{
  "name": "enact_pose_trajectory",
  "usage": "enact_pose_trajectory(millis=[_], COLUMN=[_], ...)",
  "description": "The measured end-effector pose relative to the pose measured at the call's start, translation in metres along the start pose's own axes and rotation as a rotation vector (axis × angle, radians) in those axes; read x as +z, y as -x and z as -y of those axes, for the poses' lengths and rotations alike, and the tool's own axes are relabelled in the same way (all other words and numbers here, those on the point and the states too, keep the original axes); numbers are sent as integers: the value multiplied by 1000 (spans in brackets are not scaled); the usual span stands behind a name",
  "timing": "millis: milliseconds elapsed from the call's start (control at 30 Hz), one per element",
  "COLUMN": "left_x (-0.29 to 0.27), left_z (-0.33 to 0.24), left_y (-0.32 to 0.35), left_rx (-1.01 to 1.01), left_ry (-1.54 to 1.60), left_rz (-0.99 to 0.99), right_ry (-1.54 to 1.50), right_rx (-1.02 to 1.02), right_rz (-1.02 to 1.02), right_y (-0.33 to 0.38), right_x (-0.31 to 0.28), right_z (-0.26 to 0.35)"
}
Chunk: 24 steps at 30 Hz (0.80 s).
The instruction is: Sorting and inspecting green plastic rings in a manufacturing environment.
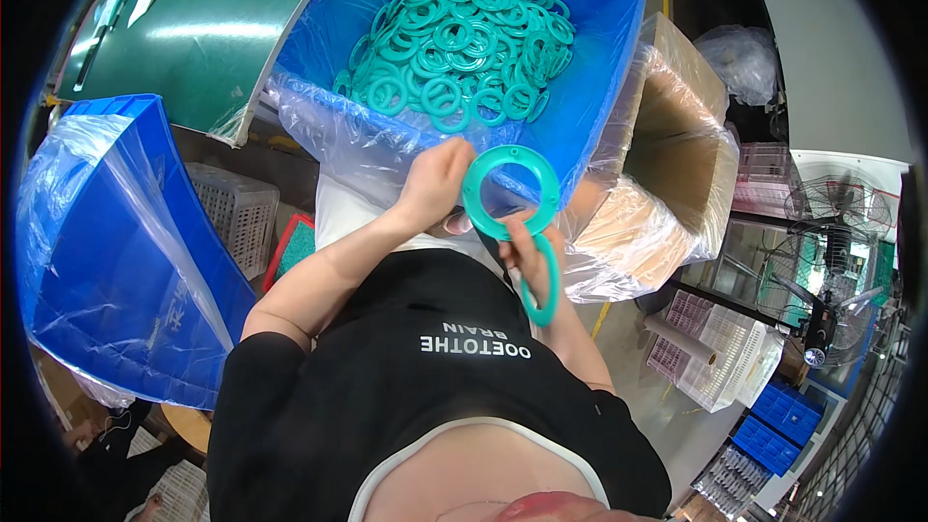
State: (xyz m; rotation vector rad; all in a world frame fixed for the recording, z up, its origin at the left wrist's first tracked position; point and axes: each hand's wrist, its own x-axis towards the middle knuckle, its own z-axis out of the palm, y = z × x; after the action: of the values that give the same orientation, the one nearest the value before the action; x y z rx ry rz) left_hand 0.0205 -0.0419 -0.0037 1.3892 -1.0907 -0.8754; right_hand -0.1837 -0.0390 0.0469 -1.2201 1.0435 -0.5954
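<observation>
My right hand [524, 244] is closed on green plastic rings in front of my chest. One flat ring [476, 195] faces up with its wide hole showing; a second ring [548, 295] hangs tilted below the fingers. Beside the upper ring's left edge, my left hand [440, 182] is curled closed, and what it may hold is hidden. Just beyond both hands, a blue bin [604, 48] lined with clear plastic film holds a heap of similar green rings [464, 39].
To the right stands a cardboard box [677, 126] draped in clear film. A blue bin [126, 261] is at the left, near a green-topped table [222, 29] and a grey crate [230, 213]. A fan [831, 242] and stacked crates [710, 348] are farther right.
</observation>
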Motion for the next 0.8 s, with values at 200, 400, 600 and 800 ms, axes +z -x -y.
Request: enact_pose_trajectory(millis=[200, 400, 600, 800], left_x=[-17, 9, 36, 38], left_z=[-10, -13, -29, -35], left_y=[-9, 13, 41, 37], left_rx=[-648, -780, -310, -212], left_ry=[815, 835, 275, 232], left_rz=[199, 445, 511, 420], right_ry=[-737, -132, 315, 170], right_rx=[-107, -87, -103, -58], right_rz=[-380, -291, -420, -286], right_y=[-41, -52, -70, -74], right_x=[-83, -65, -33, -26], right_z=[10, -18, -13, -18])
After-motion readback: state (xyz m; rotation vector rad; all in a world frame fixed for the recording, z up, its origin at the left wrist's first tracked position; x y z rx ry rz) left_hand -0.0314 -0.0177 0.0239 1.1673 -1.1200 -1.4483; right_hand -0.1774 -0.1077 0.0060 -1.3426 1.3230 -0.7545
